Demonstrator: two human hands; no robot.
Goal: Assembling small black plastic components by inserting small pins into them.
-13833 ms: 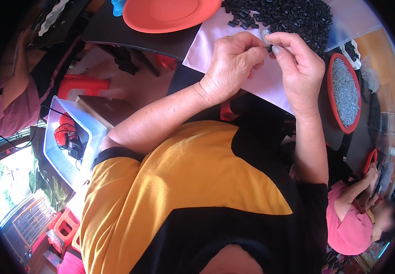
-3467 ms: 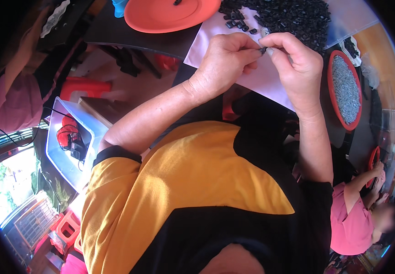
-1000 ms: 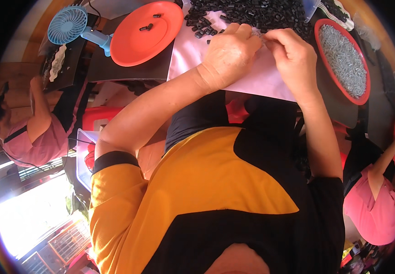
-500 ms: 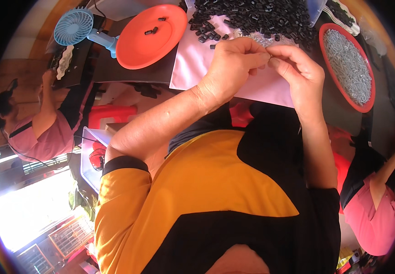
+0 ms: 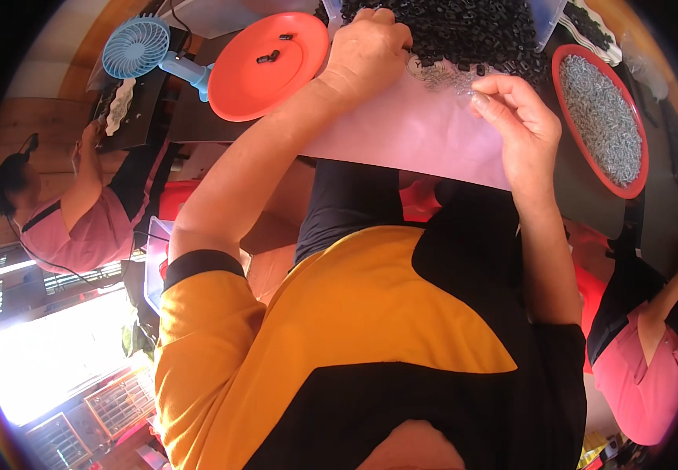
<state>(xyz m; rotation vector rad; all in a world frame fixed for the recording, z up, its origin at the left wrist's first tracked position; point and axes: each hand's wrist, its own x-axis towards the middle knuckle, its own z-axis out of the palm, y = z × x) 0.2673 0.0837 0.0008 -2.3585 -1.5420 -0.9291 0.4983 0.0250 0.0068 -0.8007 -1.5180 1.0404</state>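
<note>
My left hand (image 5: 366, 51) reaches to the left edge of a heap of small black plastic pieces (image 5: 464, 31), fingers curled down among them. What its fingertips grip is hidden. My right hand (image 5: 518, 121) hovers over the pink sheet (image 5: 425, 141), thumb and forefinger pinched together beside a small scatter of shiny silvery pieces (image 5: 441, 77). Anything between those fingertips is too small to name. To the left, an orange-red plate (image 5: 257, 82) carries a few black pieces (image 5: 268, 56), close to my left forearm.
An oval red basin (image 5: 643, 157) full of small silvery metal parts (image 5: 599, 117) stands at the right. A blue handheld fan (image 5: 137, 48) lies beyond the plate. Another white tray (image 5: 590, 35) holds black pieces. People in pink shirts sit at left (image 5: 80, 235) and right (image 5: 645, 384).
My hands were together over the pink sheet. The left has moved away to the upper left, onto the black heap; the right has stayed nearly in place.
</note>
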